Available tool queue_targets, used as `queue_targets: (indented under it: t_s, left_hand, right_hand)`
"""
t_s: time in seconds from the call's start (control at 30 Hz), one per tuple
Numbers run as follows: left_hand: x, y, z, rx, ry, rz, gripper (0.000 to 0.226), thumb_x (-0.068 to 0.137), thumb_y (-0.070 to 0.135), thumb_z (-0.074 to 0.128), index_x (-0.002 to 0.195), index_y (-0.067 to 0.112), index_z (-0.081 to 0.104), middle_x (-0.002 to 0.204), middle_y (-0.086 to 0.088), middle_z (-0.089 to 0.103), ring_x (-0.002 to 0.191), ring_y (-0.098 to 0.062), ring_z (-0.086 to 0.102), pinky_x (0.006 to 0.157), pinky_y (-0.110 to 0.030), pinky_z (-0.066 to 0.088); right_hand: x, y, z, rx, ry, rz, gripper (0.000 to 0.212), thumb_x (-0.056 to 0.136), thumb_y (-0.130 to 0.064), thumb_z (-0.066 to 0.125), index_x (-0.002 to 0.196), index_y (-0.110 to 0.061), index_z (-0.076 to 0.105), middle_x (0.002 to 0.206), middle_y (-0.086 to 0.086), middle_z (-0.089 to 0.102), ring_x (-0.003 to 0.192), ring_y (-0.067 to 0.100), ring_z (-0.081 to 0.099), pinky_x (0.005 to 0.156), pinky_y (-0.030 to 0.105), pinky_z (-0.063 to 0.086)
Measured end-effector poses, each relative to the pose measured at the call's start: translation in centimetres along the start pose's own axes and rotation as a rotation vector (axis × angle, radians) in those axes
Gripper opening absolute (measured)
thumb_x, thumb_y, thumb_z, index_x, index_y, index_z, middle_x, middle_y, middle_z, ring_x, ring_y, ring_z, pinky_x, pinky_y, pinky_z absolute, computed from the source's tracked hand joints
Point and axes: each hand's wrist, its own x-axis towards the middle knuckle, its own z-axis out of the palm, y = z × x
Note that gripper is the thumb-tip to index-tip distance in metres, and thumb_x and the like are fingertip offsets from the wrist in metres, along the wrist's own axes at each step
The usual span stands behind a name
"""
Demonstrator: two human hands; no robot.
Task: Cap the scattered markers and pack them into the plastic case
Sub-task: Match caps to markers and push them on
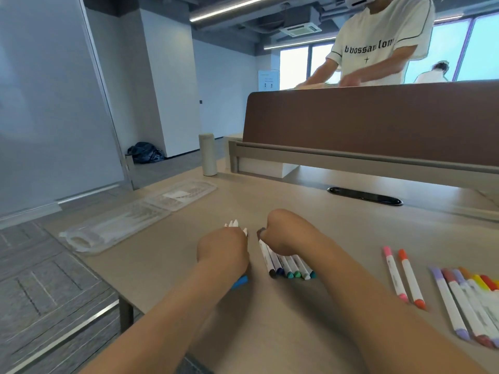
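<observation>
1. The plastic case [135,217] lies open near the far left edge of the table [297,333], well apart from both hands. Carrying a bundle that far is where it could spill.
2. The left hand [222,249] is curled round a fistful of markers [233,224] — a slack grip would let them slide out.
3. The right hand [283,233] curls over the far ends of the blue-and-green row [289,265] — a nudge could send markers rolling.
4. The pink and orange markers [402,276] lie apart at the right and are easily overlooked.
</observation>
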Motion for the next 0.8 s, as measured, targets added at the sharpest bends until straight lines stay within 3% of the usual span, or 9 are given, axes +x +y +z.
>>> queue_targets:
  t_s: [0.03, 0.1, 0.13, 0.2, 0.27, 0.33, 0.43, 0.6, 0.8]
  left_hand:
    - [-0.1, 0.0, -0.3, -0.022, 0.003, -0.013, 0.049, 0.099, 0.019, 0.04, 0.149, 0.02, 0.038, 0.154, -0.003, 0.04, 0.133, -0.02, 0.047, 0.098, -0.031, 0.043]
    - [-0.3, -0.6, -0.9, -0.117, 0.028, -0.055, 0.022, 0.095, 0.029, 0.046, 0.104, 0.017, 0.063, 0.11, -0.004, 0.069, 0.097, -0.02, 0.065, 0.07, -0.029, 0.047]
    - [-0.3, -1.2, -1.0, -0.196, 0.041, -0.069, 0.019, 0.092, 0.031, 0.051, 0.086, 0.017, 0.061, 0.085, -0.002, 0.068, 0.076, -0.018, 0.063, 0.058, -0.028, 0.041]
    - [-0.5, -2.5, -1.1, -0.426, 0.058, -0.078, 0.021, 0.088, 0.028, 0.057, 0.071, 0.016, 0.061, 0.066, -0.003, 0.065, 0.057, -0.015, 0.056, 0.051, -0.029, 0.039]
    - [-0.8, -3.5, -1.2, -0.762, 0.048, -0.083, 0.022, 0.089, 0.021, 0.058, 0.072, 0.012, 0.068, 0.068, -0.007, 0.071, 0.051, -0.014, 0.057, 0.055, -0.032, 0.046]
    - [-1.2, -4.1, -1.0, -1.04, 0.012, -0.117, 0.018, 0.092, 0.015, 0.057, 0.083, 0.007, 0.071, 0.073, -0.007, 0.074, 0.05, -0.012, 0.054, 0.052, -0.026, 0.044]
    - [-1.5, -4.9, -0.2, -1.265, -0.017, -0.132, 0.014, 0.096, 0.008, 0.056, 0.096, 0.003, 0.069, 0.077, -0.012, 0.073, 0.054, -0.015, 0.05, 0.052, -0.026, 0.038]
    - [-1.7, -5.6, 0.6, -1.254, -0.048, -0.087, 0.015, 0.099, 0.006, 0.052, 0.1, 0.005, 0.067, 0.071, -0.005, 0.069, 0.054, -0.013, 0.051, 0.05, -0.023, 0.039]
    - [-1.8, -5.8, 1.0, -1.162, -0.049, -0.052, 0.015, 0.1, 0.009, 0.054, 0.098, 0.012, 0.068, 0.077, -0.003, 0.073, 0.054, -0.007, 0.055, 0.051, -0.02, 0.044]
  right_hand:
    - [0.1, 0.0, -0.1, 0.044, 0.016, -0.004, 0.035, 0.097, -0.024, 0.052, 0.065, -0.011, 0.049, 0.068, 0.006, 0.048, 0.066, 0.024, 0.05, 0.06, 0.028, 0.038]
    - [0.3, 0.2, -0.3, 0.187, 0.056, -0.016, 0.026, 0.094, -0.02, 0.054, 0.072, -0.008, 0.057, 0.074, 0.009, 0.06, 0.07, 0.026, 0.06, 0.062, 0.032, 0.049]
    - [0.3, 0.3, -0.4, 0.289, 0.075, -0.024, 0.019, 0.092, -0.017, 0.055, 0.078, -0.005, 0.061, 0.079, 0.012, 0.066, 0.073, 0.028, 0.066, 0.066, 0.036, 0.056]
    - [0.2, 0.5, -0.8, 0.513, 0.097, -0.029, 0.013, 0.09, -0.012, 0.057, 0.086, -0.003, 0.064, 0.081, 0.014, 0.07, 0.069, 0.026, 0.07, 0.07, 0.039, 0.062]
    - [0.1, 0.6, -0.9, 0.661, 0.109, -0.029, 0.011, 0.092, -0.01, 0.059, 0.084, -0.003, 0.063, 0.076, 0.012, 0.069, 0.062, 0.021, 0.067, 0.067, 0.035, 0.061]
    - [0.0, 0.6, -1.0, 0.66, 0.169, -0.039, 0.016, 0.094, -0.014, 0.062, 0.079, -0.008, 0.062, 0.077, 0.009, 0.07, 0.063, 0.018, 0.066, 0.069, 0.034, 0.061]
    - [0.1, 0.6, -0.7, 0.692, 0.317, -0.046, 0.02, 0.094, -0.018, 0.063, 0.074, -0.021, 0.065, 0.076, 0.002, 0.065, 0.065, 0.013, 0.059, 0.061, 0.027, 0.051]
    - [0.0, 1.0, -0.7, 1.041, 0.282, 0.016, 0.009, 0.09, -0.016, 0.069, 0.091, -0.007, 0.068, 0.078, 0.009, 0.064, 0.063, 0.016, 0.054, 0.056, 0.024, 0.045]
    - [0.3, 1.1, -0.3, 1.099, 0.269, 0.034, 0.01, 0.096, -0.013, 0.061, 0.088, -0.009, 0.068, 0.073, 0.007, 0.061, 0.06, 0.014, 0.051, 0.054, 0.023, 0.045]
